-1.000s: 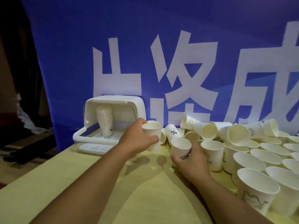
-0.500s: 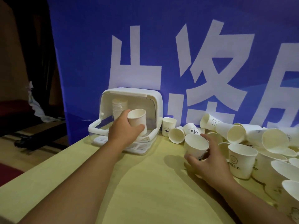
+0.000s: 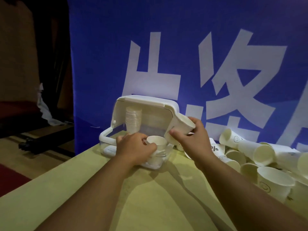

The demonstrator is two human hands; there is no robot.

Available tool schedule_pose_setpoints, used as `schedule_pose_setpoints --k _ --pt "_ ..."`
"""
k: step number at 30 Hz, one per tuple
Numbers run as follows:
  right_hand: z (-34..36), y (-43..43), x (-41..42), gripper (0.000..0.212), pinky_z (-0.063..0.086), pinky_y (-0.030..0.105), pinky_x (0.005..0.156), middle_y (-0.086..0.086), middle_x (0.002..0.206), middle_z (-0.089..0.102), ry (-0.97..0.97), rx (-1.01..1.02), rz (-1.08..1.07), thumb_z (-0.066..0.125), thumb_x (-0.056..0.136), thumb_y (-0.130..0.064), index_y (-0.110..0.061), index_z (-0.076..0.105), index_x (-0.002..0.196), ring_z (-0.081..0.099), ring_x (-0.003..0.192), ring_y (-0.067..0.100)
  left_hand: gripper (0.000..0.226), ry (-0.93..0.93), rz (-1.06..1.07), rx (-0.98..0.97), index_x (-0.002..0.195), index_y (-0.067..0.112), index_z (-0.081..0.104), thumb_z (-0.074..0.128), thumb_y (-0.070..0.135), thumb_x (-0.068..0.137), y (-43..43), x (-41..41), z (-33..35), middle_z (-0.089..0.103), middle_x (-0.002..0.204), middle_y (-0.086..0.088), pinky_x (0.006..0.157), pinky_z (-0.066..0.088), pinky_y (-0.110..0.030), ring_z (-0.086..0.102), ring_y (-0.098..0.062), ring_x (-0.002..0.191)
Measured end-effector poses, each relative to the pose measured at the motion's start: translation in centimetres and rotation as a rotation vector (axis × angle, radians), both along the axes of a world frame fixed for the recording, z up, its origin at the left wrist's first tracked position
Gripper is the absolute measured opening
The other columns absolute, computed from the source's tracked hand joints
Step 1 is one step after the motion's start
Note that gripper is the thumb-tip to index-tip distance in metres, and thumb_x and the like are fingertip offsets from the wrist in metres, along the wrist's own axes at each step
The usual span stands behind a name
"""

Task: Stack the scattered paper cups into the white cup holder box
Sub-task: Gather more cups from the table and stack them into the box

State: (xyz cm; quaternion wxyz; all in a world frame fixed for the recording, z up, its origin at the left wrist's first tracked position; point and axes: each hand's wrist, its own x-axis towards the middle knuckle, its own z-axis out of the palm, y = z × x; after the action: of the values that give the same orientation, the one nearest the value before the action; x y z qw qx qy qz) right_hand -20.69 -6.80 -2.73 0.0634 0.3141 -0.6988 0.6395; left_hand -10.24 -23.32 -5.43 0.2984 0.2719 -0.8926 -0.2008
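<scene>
Right hand [image 3: 191,141] raised, gripping tilted cup [image 3: 180,128] | left hand [image 3: 133,147] grips upright cup [image 3: 158,142]

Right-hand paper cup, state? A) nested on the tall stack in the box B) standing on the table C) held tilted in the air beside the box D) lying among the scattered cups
C: the right hand grips the paper cup tilted, clear of the table, at the right side of the white cup holder box.

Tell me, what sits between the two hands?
In the head view, an upright paper cup, gripped by the left hand, stands between them; the right hand holds a tilted cup.
</scene>
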Motion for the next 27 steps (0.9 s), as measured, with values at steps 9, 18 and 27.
schedule_pose_setpoints --k 9,18,27 --pt "-0.5 -4.8 0.0 0.086 0.054 0.028 0.087 -0.014 0.125 0.052 0.174 0.227 -0.032 0.088 0.075 -0.039 -0.034 0.038 0.145 0.056 0.111 0.013 0.036 0.021 0.029 -0.031 0.095 0.025 0.072 0.037 0.03 0.104 -0.7 -0.7 -0.7 0.062 0.096 0.006 0.102 0.028 -0.04 0.049 -0.015 0.099" --pt "-1.5 -3.9 -0.1 0.048 0.052 0.028 0.084 -0.003 0.131 0.065 0.105 0.356 -0.038 0.055 0.1 -0.048 -0.022 0.056 0.14 0.059 0.103 0.01 0.034 0.05 0.04 -0.051 0.099 0.028 0.075 0.042 0.03 0.1 -0.6 -0.7 -1.1 0.068 0.097 0.007 0.1 0.028 -0.037 0.049 -0.015 0.097" --pt "-2.0 -2.0 0.9 0.03 0.048 0.02 0.079 -0.012 0.118 0.067 0.132 0.415 -0.064 0.059 0.101 -0.038 -0.026 0.067 0.127 0.062 0.097 0.005 0.012 0.191 0.042 0.081 0.089 0.034 0.065 0.056 0.03 0.096 -0.6 -0.4 -1.0 0.066 0.089 0.01 0.087 0.053 -0.043 0.059 -0.019 0.093"
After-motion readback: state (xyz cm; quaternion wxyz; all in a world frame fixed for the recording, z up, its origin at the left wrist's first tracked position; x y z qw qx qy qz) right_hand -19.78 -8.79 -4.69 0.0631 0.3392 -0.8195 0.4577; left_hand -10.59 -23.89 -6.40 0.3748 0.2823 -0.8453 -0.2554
